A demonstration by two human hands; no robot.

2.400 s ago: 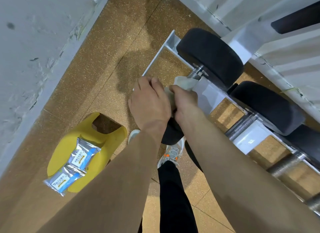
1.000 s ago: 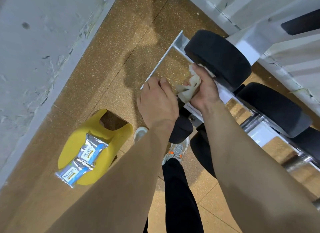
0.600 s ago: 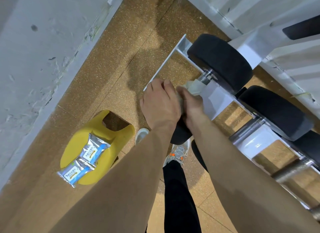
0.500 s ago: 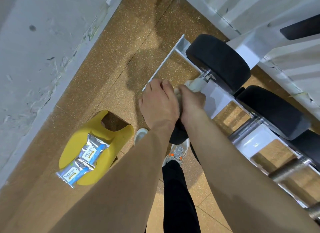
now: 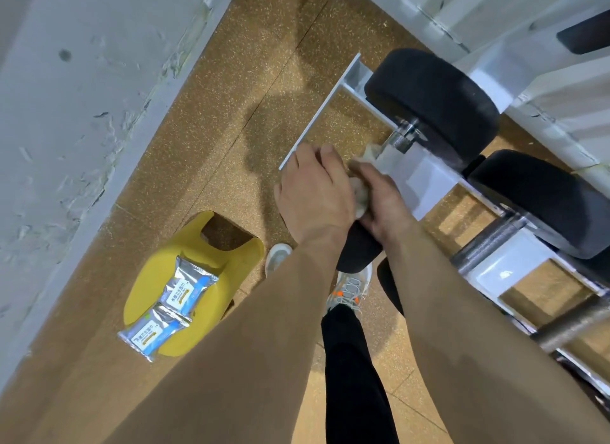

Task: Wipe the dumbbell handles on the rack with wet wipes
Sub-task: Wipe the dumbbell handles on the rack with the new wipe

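at the rack's (image 5: 425, 179) end, right hand (image 5: 381, 201) grip clamps wipe (image 5: 361, 196) on dumbbell handle (image 5: 401, 139); left hand (image 5: 313, 196) grip unclear.

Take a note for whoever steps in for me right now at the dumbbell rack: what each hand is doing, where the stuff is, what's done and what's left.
Left grip: sits over the end dumbbell's near head; how its fingers hold is hidden.
Right grip: holds the wet wipe around that dumbbell's handle, at its near end.
Spare wipe packets lie on the yellow stool on the floor, left of the feet.
Done: nothing certain; this first handle is mid-wipe.
Left: finish it, then the next handle and the far handle along the rack.
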